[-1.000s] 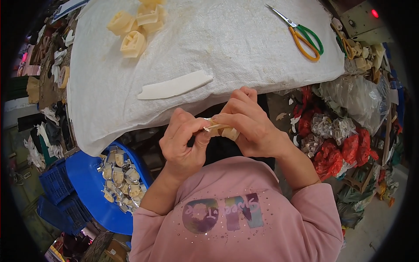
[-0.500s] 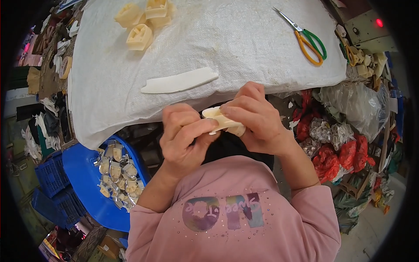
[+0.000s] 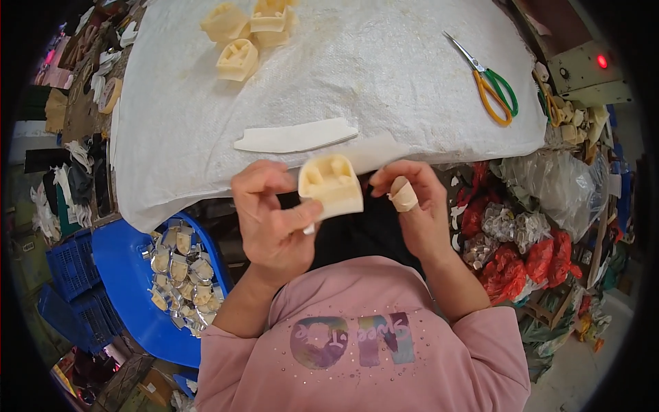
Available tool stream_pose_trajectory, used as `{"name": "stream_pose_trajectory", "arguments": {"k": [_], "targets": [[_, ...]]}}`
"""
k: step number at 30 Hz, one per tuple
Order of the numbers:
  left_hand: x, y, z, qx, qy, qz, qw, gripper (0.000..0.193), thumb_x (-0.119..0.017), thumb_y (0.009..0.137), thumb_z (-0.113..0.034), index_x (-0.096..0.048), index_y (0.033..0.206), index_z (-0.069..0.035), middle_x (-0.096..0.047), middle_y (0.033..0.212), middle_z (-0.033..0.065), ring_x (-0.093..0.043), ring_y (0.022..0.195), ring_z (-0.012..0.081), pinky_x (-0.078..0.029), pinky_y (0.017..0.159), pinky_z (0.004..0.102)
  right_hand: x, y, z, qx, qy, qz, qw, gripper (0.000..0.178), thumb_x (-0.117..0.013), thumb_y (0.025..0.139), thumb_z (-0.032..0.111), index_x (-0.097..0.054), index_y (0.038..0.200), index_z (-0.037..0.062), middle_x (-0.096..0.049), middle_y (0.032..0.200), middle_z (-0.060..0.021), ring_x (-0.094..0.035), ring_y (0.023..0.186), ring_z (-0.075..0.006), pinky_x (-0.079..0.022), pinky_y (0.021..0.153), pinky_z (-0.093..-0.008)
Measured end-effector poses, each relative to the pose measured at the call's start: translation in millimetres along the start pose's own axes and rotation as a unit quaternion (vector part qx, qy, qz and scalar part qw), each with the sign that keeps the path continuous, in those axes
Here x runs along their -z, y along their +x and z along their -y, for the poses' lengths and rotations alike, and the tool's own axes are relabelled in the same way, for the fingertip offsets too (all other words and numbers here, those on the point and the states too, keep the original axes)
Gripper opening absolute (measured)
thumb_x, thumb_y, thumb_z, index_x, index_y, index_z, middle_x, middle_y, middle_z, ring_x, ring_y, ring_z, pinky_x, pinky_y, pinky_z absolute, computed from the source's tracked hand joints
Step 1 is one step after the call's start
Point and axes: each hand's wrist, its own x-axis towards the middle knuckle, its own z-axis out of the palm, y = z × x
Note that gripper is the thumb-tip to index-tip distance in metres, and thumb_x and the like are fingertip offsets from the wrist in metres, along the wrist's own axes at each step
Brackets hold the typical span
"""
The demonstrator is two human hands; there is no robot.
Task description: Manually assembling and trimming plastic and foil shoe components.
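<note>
My left hand [image 3: 264,216] pinches a cream, cup-shaped moulded piece [image 3: 333,194] by its left side, tilted so its hollow inside with small posts shows. A bit of white sticks out under my left thumb. To its right, my right hand [image 3: 420,206] is open, fingers apart, beside the piece. A beige wrap [image 3: 403,195] sits on its thumb. Behind the piece, a blurred whitish strip [image 3: 377,152] reaches right along the table edge; whether it joins the piece I cannot tell. Flat white strips [image 3: 295,136] lie on the white-covered table [image 3: 384,75] just beyond.
Several similar cream pieces [image 3: 238,60] stand at the far left of the table. Scissors [image 3: 492,89] with orange and green handles lie at the right. A blue tub [image 3: 130,295] at lower left holds several shiny metal-and-cream parts. Red and clear plastic bags [image 3: 542,240] are heaped at right.
My hands have moved apart; my right hand has let go of the cream piece and shifted right. My left hand has turned the piece so its hollow shows. The view has shifted slightly.
</note>
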Motion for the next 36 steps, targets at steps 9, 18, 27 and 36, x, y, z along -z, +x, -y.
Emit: {"name": "stream_pose_trajectory", "arguments": {"k": [9,18,27,36], "targets": [[-4.9,0.6,-6.1,-0.085,-0.023,0.16,0.983,0.024,-0.064,0.062,0.009,-0.053,0.081,0.0,-0.059,0.099,0.0187,-0.058,0.072,0.028,-0.045,0.06,0.0358,-4.9,-10.1,-1.5,-0.024,0.129,-0.021,0.991,0.023,-0.049,0.095,0.017,-0.053,0.106,-0.0026,-0.061,0.104,-0.0163,-0.062,0.098,-0.0248,-0.053,0.085,-0.0374],[-14.0,3.7,-19.5,-0.074,0.073,0.179,0.978,0.018,-0.062,0.062,0.005,-0.048,0.072,-0.001,-0.054,0.087,0.0143,-0.048,0.061,0.0224,-0.034,0.051,0.0324,-1.4,-12.7,7.7,0.051,-0.085,0.056,0.993,0.033,-0.046,0.093,0.013,-0.056,0.12,-0.0025,-0.066,0.098,-0.0122,-0.062,0.085,-0.0132,-0.048,0.075,-0.0244],[-14.1,8.0,-10.4,-0.041,0.073,0.193,0.977,0.019,-0.061,0.062,0.008,-0.049,0.074,0.001,-0.056,0.085,0.0159,-0.053,0.065,0.0263,-0.041,0.053,0.0355,0.6,5.6,24.1,0.074,-0.301,0.124,0.943,0.031,-0.052,0.09,0.02,-0.057,0.109,-0.0039,-0.064,0.094,-0.0174,-0.064,0.082,-0.0278,-0.05,0.073,-0.0335],[-15.1,-5.2,-4.2,-0.018,-0.155,0.166,0.974,0.025,-0.061,0.063,0.017,-0.047,0.076,0.002,-0.06,0.094,0.0182,-0.061,0.082,0.0327,-0.051,0.069,0.0408,29.1,31.1,26.7,-0.161,0.028,0.253,0.954,0.065,-0.076,0.071,0.004,-0.046,0.129,-0.0009,-0.061,0.109,-0.0141,-0.058,0.105,-0.0187,-0.048,0.093,-0.0331]]}}
